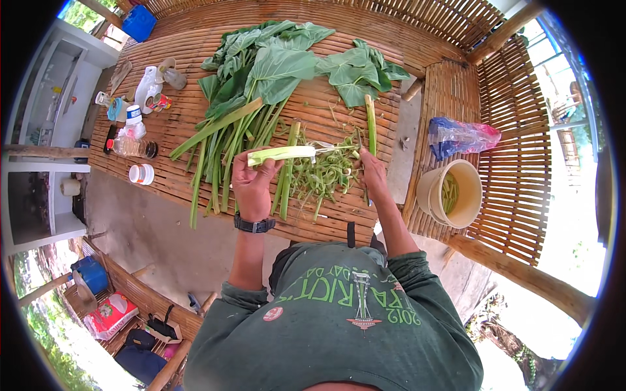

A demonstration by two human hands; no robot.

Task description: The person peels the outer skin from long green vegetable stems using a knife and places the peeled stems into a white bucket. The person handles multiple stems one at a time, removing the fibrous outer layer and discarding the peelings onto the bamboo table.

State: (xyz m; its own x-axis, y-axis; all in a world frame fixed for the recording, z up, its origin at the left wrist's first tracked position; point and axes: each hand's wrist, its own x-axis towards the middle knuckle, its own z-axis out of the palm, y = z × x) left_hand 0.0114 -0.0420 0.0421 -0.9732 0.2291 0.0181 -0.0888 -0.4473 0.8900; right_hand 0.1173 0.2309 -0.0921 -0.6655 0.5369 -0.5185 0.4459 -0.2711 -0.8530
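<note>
Over the near half of the bamboo-slat table (179,174), the left hand (252,189) is grasping a pale, partly peeled stalk piece (277,154), holding it raised and nearly level. The right hand (372,171) is closing its fingertips on a thin peel strip (339,150) trailing from that piece; whether it is also gripping something else I cannot tell. Curled peelings (326,173) are lying beneath, short of the near edge. Long green stalks (212,163) are crowding the left forearm's side, some overhanging that edge. One cut stalk (371,124) is lying near the right edge. Beyond it, a floor gap is separating table from bench (437,101), where a cream bucket (427,190) is standing. Slats are showing between stalks and bottles (132,147).
</note>
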